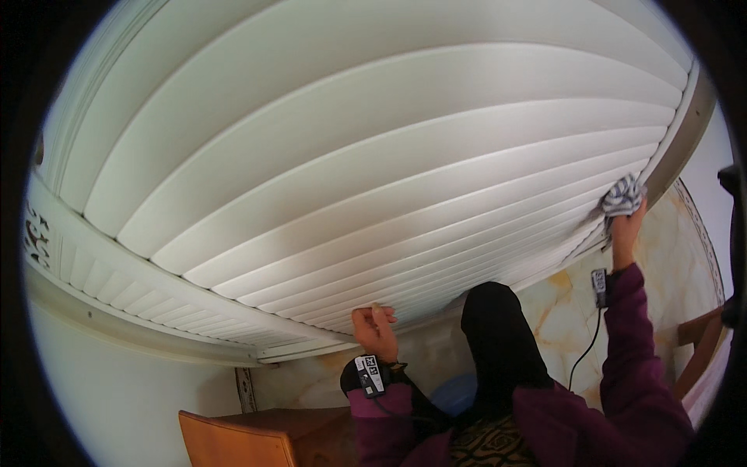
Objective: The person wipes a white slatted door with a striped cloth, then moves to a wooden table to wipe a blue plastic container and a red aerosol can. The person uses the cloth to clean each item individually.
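A white louvred door panel [373,175] with long horizontal slats fills most of the view before me. At its right edge, my right hand [629,229] holds a bunched blue-and-white striped cloth [622,196] against the slat ends and the upright frame [671,152]. Lower down, near the panel's bottom left, my left hand [374,330] is by the slats with its fingers curled. I see nothing in it; whether the fingertips touch the slats I cannot tell.
An orange-brown wooden piece of furniture [233,438] stands at the lower left. Behind my legs is a blue plastic object [454,394], partly hidden. Marbled floor tiles [560,318] lie below. A second, narrower louvred panel [152,309] adjoins on the left. Brown wood [697,338] shows at right.
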`<state>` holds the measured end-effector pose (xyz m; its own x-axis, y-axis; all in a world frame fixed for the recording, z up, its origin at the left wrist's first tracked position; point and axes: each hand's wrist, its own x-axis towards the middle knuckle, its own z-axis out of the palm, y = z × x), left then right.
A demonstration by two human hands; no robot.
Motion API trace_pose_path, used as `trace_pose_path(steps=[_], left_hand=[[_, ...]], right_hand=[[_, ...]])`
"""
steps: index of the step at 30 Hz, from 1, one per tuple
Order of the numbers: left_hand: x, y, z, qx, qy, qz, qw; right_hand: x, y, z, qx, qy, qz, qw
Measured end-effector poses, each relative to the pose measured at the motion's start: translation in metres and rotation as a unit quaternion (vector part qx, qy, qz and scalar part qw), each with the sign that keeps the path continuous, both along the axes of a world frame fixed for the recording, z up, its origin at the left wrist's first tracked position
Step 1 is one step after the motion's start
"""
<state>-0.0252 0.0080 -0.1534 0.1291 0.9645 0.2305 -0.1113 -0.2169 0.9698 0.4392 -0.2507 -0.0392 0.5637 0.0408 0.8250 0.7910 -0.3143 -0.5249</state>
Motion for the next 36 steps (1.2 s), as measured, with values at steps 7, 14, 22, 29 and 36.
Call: trace_pose_path(steps=[7, 14, 22, 29, 36], left_hand=[[-0.002, -0.002, 0.008, 0.017, 0.012, -0.02, 1.0], [0.001, 0.003, -0.011, -0.003, -0.038, -0.024, 0.999], [-0.018, -0.042, 0.01, -0.219, -0.302, -0.264, 0.889], [-0.031, -0.061, 0.048, -0.156, -0.085, -0.143, 0.974], [-0.077, 0.012, 0.186, 0.26, -0.142, 0.28, 0.913]], right_hand=[[-0.162, 0.083, -0.142, 0.015, 0.269, 0.137, 0.953], [-0.31, 0.143, -0.09, -0.064, 0.422, 0.474, 0.77], [-0.344, 0.156, -0.073, -0.295, 0.08, 0.57, 0.762], [-0.322, 0.113, -0.047, -0.284, 0.04, 0.578, 0.764], [-0.268, 0.081, -0.079, -0.432, -0.001, 0.343, 0.834]])
